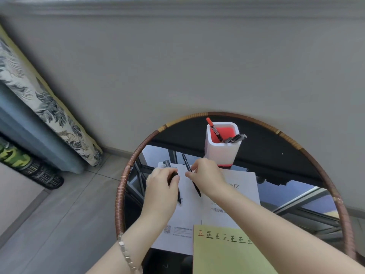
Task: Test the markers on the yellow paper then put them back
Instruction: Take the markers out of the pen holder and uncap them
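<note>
**Two markers in hand, two in holder**

White pen holder [222, 150]: red marker [214, 129], black marker [236, 138]. Left hand [163, 183] clenched on black cap [173, 177]; right hand [206, 175] pinches black pen [190, 171] over white sheet [187, 224]. Yellow paper [227, 258] nearest, marked.

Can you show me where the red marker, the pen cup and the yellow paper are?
red marker [213, 129], head view, on its red barrel sticking up out of the cup.
pen cup [222, 154], head view, on its white front wall.
yellow paper [227, 258], head view, on the bare part below the written marks.
</note>
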Action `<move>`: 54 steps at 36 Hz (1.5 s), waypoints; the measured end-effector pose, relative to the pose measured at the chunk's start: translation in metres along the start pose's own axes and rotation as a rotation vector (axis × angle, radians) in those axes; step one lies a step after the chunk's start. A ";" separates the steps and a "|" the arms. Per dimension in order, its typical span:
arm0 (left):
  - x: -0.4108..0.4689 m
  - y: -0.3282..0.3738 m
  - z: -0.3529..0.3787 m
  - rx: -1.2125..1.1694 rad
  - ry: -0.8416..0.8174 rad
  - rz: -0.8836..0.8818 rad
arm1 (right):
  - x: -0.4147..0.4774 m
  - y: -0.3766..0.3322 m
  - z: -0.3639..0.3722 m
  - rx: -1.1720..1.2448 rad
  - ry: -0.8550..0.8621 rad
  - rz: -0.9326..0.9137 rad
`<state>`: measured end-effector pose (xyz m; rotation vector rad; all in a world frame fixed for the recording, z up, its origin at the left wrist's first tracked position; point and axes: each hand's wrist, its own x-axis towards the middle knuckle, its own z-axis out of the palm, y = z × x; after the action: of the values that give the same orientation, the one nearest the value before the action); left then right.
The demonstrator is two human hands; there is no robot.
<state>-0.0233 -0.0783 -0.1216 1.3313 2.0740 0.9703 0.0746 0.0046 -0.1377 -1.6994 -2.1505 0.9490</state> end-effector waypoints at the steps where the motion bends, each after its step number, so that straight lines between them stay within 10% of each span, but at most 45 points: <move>1: 0.004 0.001 0.001 -0.003 0.005 -0.001 | 0.003 0.000 0.004 -0.020 0.005 0.007; 17: 0.044 -0.002 0.038 0.640 -0.099 0.141 | -0.027 0.032 -0.031 0.054 0.155 -0.027; 24: 0.044 -0.006 0.033 0.653 -0.078 0.159 | -0.030 0.034 -0.091 -0.218 0.633 -0.380; 36: 0.020 0.020 0.012 0.214 -0.077 0.190 | 0.004 0.042 -0.090 -0.398 0.525 -0.363; 46: 0.008 0.043 0.014 0.131 -0.006 0.474 | -0.065 0.010 -0.117 0.388 0.557 -0.533; 54: -0.013 0.055 0.023 0.074 -0.119 0.553 | -0.088 0.008 -0.100 1.016 0.281 -0.178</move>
<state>0.0296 -0.0679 -0.0928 2.0091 1.6945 1.0016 0.1624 -0.0433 -0.0489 -1.0194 -1.2261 1.3180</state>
